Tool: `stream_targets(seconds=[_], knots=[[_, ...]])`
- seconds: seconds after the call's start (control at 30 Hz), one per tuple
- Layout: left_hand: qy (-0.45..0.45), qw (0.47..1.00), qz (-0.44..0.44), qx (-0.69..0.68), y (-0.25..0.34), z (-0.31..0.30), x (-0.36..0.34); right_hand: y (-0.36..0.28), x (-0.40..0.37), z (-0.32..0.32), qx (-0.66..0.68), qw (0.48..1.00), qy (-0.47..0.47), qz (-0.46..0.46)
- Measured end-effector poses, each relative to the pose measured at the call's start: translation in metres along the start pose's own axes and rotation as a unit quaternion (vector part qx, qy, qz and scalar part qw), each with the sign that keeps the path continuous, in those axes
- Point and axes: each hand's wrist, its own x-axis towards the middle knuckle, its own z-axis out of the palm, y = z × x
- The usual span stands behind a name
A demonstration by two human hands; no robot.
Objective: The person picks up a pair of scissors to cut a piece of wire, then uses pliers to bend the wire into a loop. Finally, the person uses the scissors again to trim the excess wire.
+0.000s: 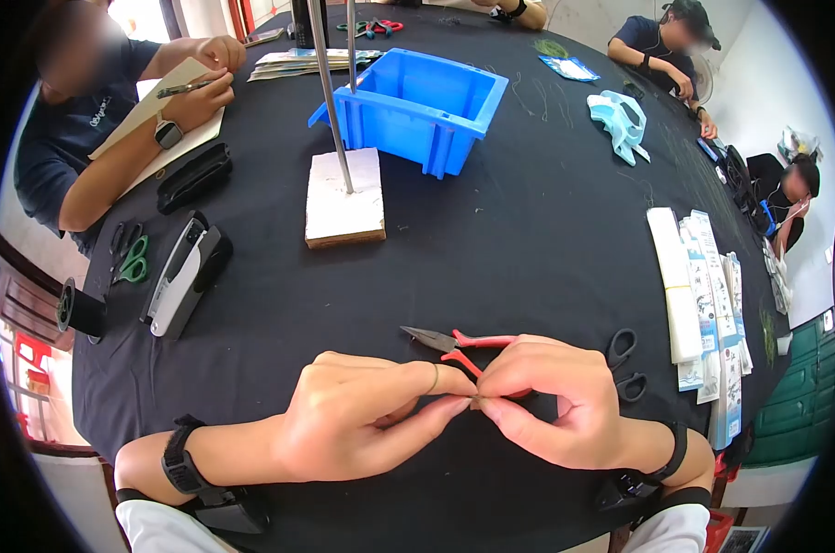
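My left hand (371, 410) and my right hand (555, 396) meet fingertip to fingertip near the table's front edge. Each one is closed in a pinch of thumb and forefinger. Whatever lies between the fingertips is too small to name. Just behind my right hand are red-handled pliers (433, 339), their jaws pointing left and their handles partly covered by my fingers. Black-handled scissors (624, 359) lie to the right of that hand, partly hidden.
A blue bin (417, 120) stands behind a white block (345, 207) holding an upright metal rod. Left are a stapler (182, 286), green-handled scissors (134, 263) and a black spool (81, 311). Printed packets (712, 295) lie right. Several people sit around the table, one writing.
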Motion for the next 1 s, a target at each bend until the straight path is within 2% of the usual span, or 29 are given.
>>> stream_targets(seconds=[0.3, 0.7, 1.0], knots=[[0.003, 1.0, 0.014, 0.007, -0.0009, 0.0018, -0.0021, -0.0007, -0.0003, 0.0029, -0.045, 0.999, 0.004, -0.022], [-0.004, 1.0, 0.01, 0.003, -0.0012, 0.0008, -0.0019, 0.0, -0.0031, -0.0013, 0.051, 0.997, -0.022, 0.052], [-0.014, 1.0, -0.004, -0.004, -0.001, 0.0016, -0.0024, 0.0022, -0.0038, -0.0009, 0.04, 0.997, -0.028, 0.051]])
